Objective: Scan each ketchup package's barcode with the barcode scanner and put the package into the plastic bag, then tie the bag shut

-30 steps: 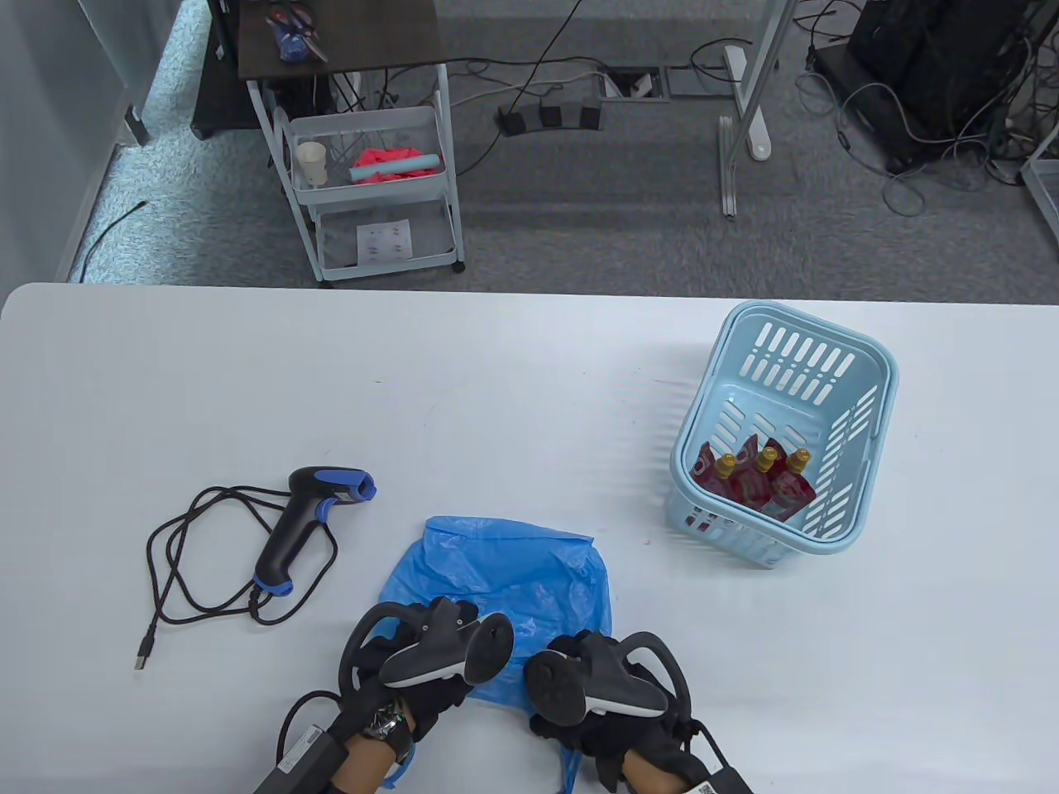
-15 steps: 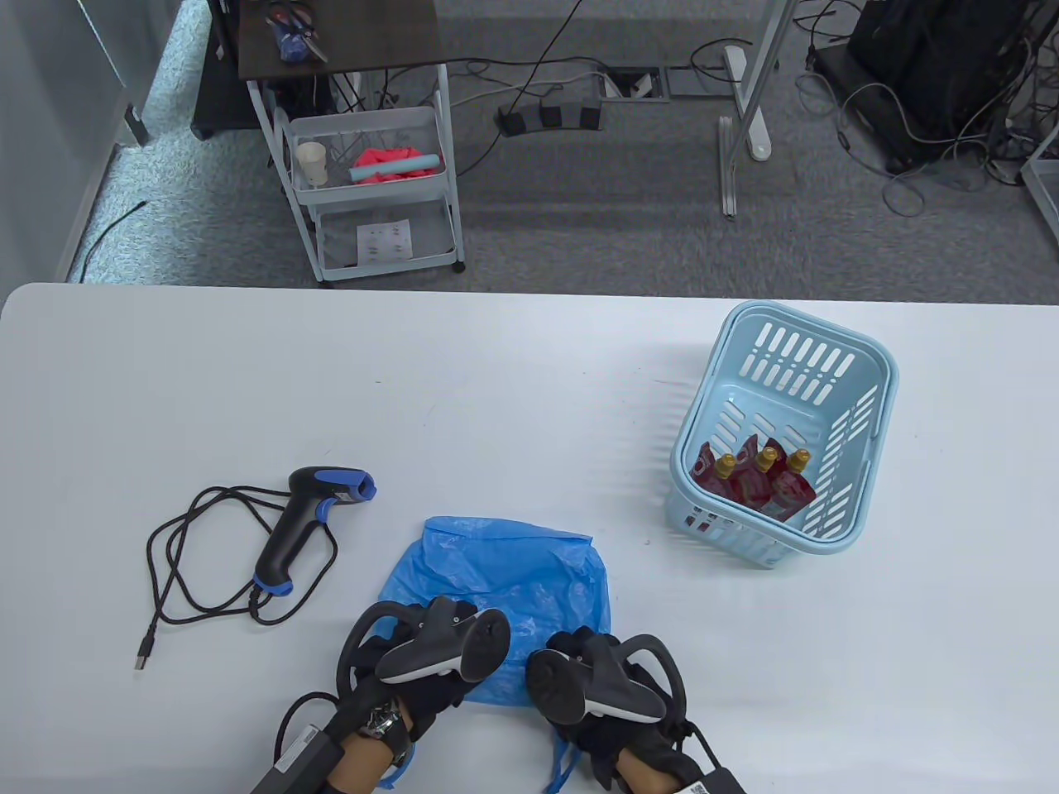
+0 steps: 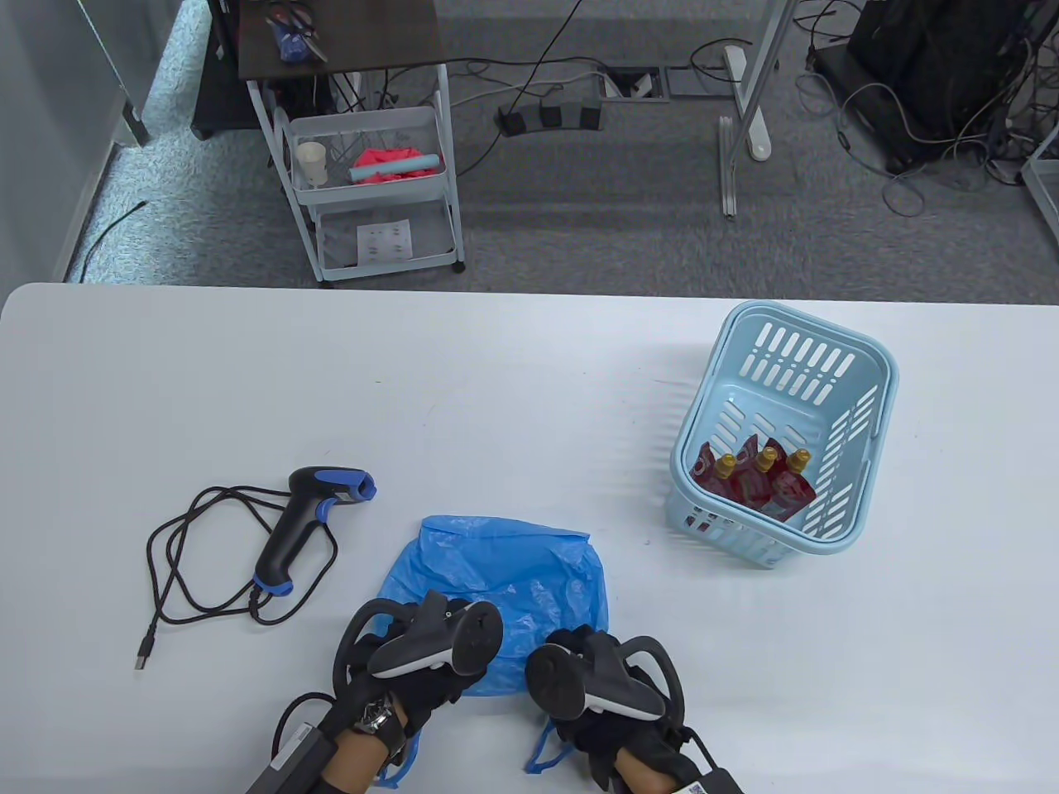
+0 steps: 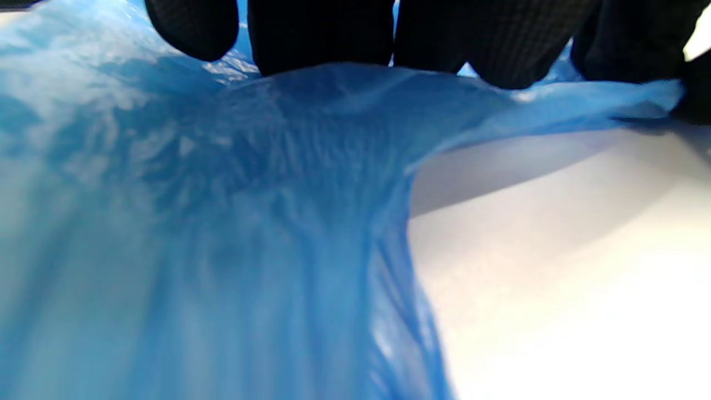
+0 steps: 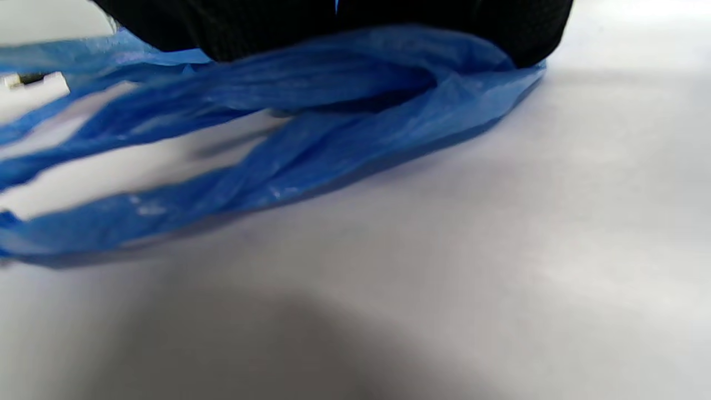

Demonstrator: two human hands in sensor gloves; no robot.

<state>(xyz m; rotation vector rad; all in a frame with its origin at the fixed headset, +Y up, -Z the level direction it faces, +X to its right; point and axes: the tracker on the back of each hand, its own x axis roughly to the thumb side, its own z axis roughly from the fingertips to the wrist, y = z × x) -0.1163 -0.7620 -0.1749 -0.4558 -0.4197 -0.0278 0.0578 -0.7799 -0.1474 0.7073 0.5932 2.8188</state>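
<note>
The plastic bag (image 3: 505,571) is a translucent bright blue, crinkled paler where light catches it (its handle loops (image 5: 289,150) read a deeper blue). Left of the bag, the barcode scanner (image 3: 308,517) is black with blue trim and a black cable (image 3: 178,571). Right of the bag, the basket (image 3: 786,430) is pale blue with slotted walls, holding red ketchup packages (image 3: 757,484) with gold caps. The bench (image 3: 414,389) is plain white. Both hands (image 3: 414,670) wear black gloves.

Thin crinkled glossy plastic bag (image 3: 496,571)
</note>
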